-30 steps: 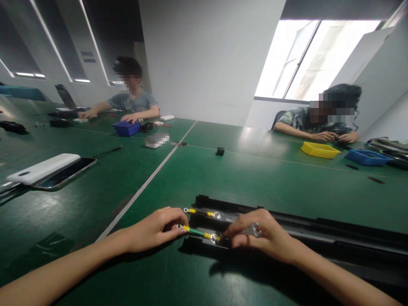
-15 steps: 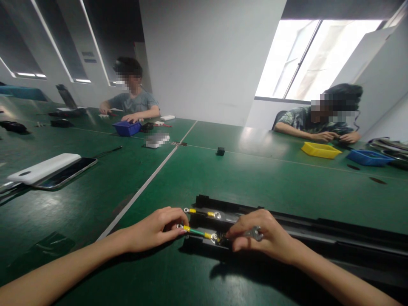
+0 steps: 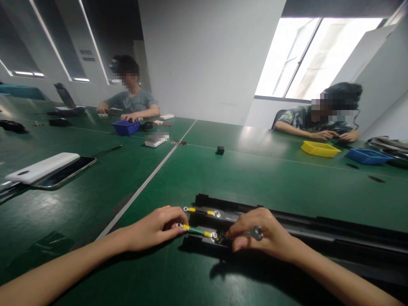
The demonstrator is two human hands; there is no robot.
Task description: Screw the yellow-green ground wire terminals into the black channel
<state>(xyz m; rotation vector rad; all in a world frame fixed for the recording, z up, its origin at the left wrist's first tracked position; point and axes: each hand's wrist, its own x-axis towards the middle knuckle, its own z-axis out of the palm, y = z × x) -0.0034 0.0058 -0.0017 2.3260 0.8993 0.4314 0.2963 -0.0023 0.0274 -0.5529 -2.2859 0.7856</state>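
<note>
A short green wire (image 3: 197, 231) with yellow sleeves and ring terminals lies over the near channel of a long black metal rail (image 3: 287, 223). My left hand (image 3: 162, 225) pinches the wire's left end between thumb and fingers. With curled fingers my right hand (image 3: 258, 231) grips an open-ended wrench (image 3: 256, 233), whose jaw sticks out past the knuckles. The wrench's other end, by the wire's right ring terminal (image 3: 214, 235), is mostly hidden by my fingertips. Farther back on the rail, a similar black wire (image 3: 200, 211) with yellow sleeves has its right ring on a fastener.
Across the green table (image 3: 178, 182) sit two people. A yellow bin (image 3: 320, 149) and blue bin (image 3: 368, 157) stand at right, a dark blue bin (image 3: 126, 127) at left. A small black block (image 3: 219, 150) lies mid-table; a phone (image 3: 68, 173) and white power bank (image 3: 44, 167) rest at left.
</note>
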